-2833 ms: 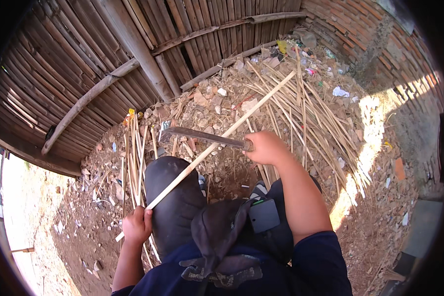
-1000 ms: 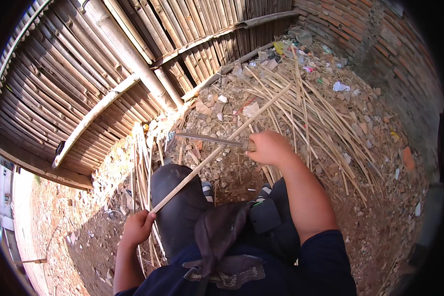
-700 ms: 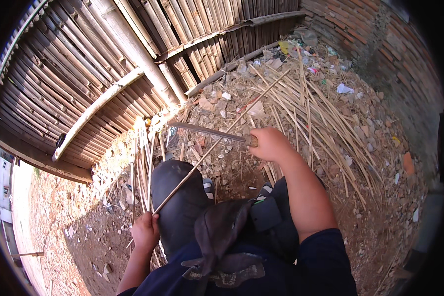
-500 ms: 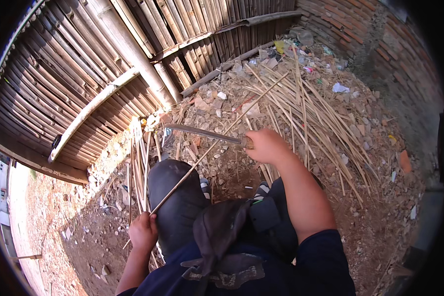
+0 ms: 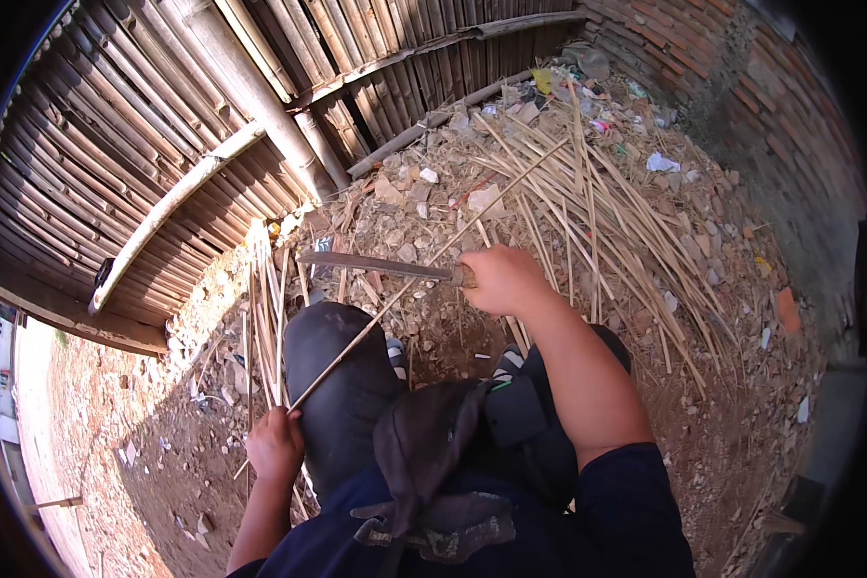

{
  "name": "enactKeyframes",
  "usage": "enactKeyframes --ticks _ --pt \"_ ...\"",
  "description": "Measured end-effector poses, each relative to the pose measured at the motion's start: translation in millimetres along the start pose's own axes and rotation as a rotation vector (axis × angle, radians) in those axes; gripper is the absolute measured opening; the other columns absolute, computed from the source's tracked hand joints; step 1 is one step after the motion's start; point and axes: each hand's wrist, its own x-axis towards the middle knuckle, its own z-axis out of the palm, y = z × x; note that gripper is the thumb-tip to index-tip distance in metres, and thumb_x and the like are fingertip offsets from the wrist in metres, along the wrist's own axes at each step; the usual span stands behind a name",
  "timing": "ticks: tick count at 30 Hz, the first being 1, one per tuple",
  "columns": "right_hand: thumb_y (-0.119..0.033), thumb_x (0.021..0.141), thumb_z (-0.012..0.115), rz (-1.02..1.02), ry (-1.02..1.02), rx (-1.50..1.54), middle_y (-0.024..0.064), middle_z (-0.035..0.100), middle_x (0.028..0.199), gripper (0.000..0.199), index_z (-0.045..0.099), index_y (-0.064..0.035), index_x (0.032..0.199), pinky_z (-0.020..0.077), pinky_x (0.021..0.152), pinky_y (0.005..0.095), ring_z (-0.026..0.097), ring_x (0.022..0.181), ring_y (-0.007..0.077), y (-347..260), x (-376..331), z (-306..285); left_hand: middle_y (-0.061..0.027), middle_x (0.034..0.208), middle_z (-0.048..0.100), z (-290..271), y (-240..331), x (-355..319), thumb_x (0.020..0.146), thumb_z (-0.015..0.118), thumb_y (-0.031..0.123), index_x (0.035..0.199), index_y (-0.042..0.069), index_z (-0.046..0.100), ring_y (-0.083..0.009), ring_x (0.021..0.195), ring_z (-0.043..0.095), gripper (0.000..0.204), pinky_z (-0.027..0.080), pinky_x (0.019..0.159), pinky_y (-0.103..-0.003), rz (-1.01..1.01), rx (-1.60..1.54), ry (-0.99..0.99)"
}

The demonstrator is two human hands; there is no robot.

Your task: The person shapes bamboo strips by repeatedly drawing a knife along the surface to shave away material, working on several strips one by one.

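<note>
My left hand (image 5: 275,445) is closed round the lower part of a long thin bamboo strip (image 5: 356,339). The strip slants up to the right across my left knee, its far end near the pile of strips. In my right hand (image 5: 503,280) is the handle of a machete (image 5: 380,262), with its long dark blade pointing left. The blade crosses the strip beyond my knees; I cannot tell whether the edge bites into it. My right fingers wrap the handle and hide most of it.
A heap of split bamboo strips (image 5: 618,222) lies ahead to the right, and a smaller bundle (image 5: 268,318) beside my left knee. A bamboo wall (image 5: 193,125) stands at the left, a brick wall (image 5: 761,106) at the right. Rubble and litter (image 5: 424,188) cover the ground.
My right hand has moved slightly left and toward me with the machete, its blade now more level. My left hand still grips the strip and has hardly shifted.
</note>
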Motion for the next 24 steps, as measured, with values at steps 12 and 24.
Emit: enactKeyframes --ticks 12,24 --pt "-0.026 0.082 0.07 0.058 -0.031 0.094 0.0194 0.072 0.109 0.037 0.071 -0.0091 0.114 0.0551 0.088 0.0482 0.069 0.102 0.0381 12 9 15 -0.0113 0.069 0.062 -1 1 3 0.096 0.066 0.028 0.08 0.009 0.058 -0.0364 0.062 0.063 0.025 0.048 0.055 -0.048 0.021 0.047 0.018" --pt "-0.023 0.079 0.072 0.073 -0.052 0.163 0.0186 0.071 0.109 0.035 0.071 -0.0102 0.111 0.055 0.089 0.0459 0.067 0.105 0.0383 1 5 5 -0.014 0.07 0.063 0 1 2 0.097 0.065 0.028 0.083 0.008 0.057 -0.0388 0.06 0.063 0.026 0.048 0.054 -0.051 0.001 0.036 -0.014"
